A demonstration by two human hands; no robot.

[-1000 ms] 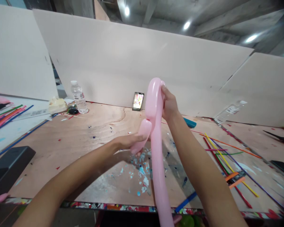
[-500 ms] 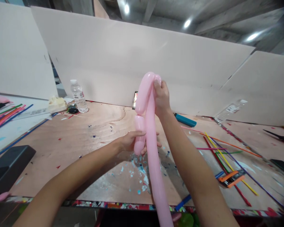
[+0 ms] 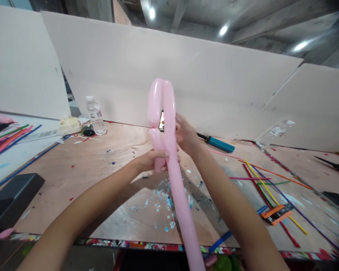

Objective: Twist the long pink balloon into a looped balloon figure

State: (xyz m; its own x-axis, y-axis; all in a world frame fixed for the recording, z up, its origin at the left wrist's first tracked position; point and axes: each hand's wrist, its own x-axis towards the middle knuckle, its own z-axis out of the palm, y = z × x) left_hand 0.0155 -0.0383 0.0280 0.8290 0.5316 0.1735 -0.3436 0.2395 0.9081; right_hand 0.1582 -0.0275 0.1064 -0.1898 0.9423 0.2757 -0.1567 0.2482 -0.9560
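Observation:
A long pink modelling balloon (image 3: pixel 182 203) rises from the bottom edge, folds over at the top and comes down beside itself. The folded side is twisted into a longer upper segment and a short lower one. My left hand (image 3: pixel 155 160) is closed around the short segment, its thumb lying across to the long strand. Higher up on the right, my right hand (image 3: pixel 185 133) holds the long strand; its fingertips are partly hidden behind the balloon. A phone (image 3: pixel 162 122) shows through the gap in the loop.
A teal-handled pump (image 3: pixel 220 144) and several uninflated balloons (image 3: pixel 265 177) lie right, with an orange-black tool (image 3: pixel 277 214). Bottles (image 3: pixel 96 116) stand by the white panel (image 3: pixel 124 67). A dark box (image 3: pixel 15 199) sits left; more uninflated balloons (image 3: pixel 11 139) lie beyond it.
The folded top has shifted left and straightened into two parallel strands. My right hand has slid down from the fold to the long strand. My left hand has moved slightly up and left.

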